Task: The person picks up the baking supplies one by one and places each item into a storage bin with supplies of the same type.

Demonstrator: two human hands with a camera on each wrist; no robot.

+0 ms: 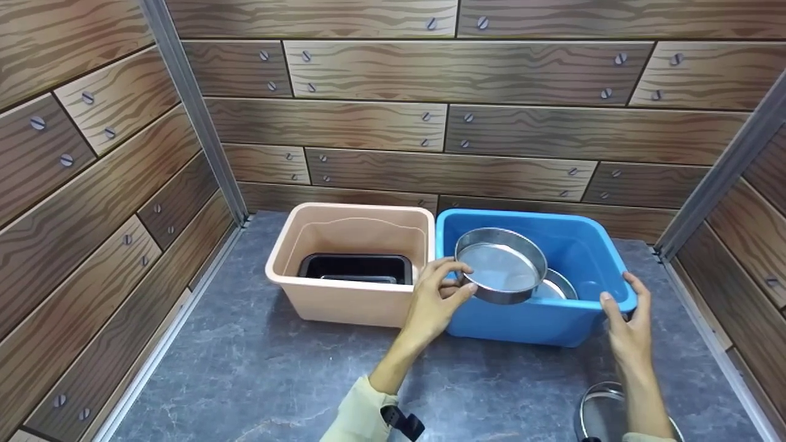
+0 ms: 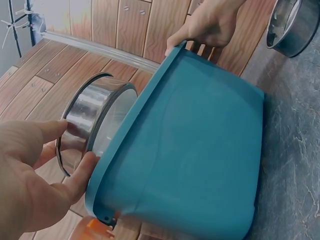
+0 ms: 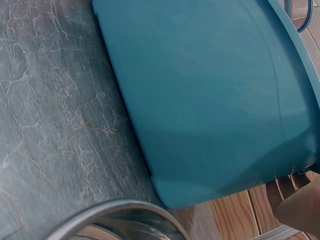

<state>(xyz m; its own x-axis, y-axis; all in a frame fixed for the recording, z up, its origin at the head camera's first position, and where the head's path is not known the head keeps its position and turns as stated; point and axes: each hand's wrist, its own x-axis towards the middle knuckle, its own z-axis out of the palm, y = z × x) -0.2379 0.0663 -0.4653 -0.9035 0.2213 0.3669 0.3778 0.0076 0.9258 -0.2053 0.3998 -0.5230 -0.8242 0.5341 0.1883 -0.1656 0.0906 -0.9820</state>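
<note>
My left hand [image 1: 433, 301] pinches the side of a round metal sieve [image 1: 500, 270] with a fine mesh bottom. The sieve is tilted above the near left part of a blue bin [image 1: 522, 322]; in the left wrist view the thumb and fingers clasp its shiny wall [image 2: 85, 115]. My right hand [image 1: 631, 331] grips the bin's near right corner, thumb over the rim and fingers outside. Inside the blue bin lies another round metal piece [image 1: 557, 285], partly hidden by the held sieve and the bin wall.
Left of the blue bin stands a beige bin [image 1: 350, 304] with a dark rectangular pan [image 1: 356, 265] inside. A second round sieve [image 1: 602, 414] lies on the grey marbled tabletop [image 1: 245, 368], partly behind my right forearm. Wood-patterned panels [image 1: 381, 123] enclose the back and sides.
</note>
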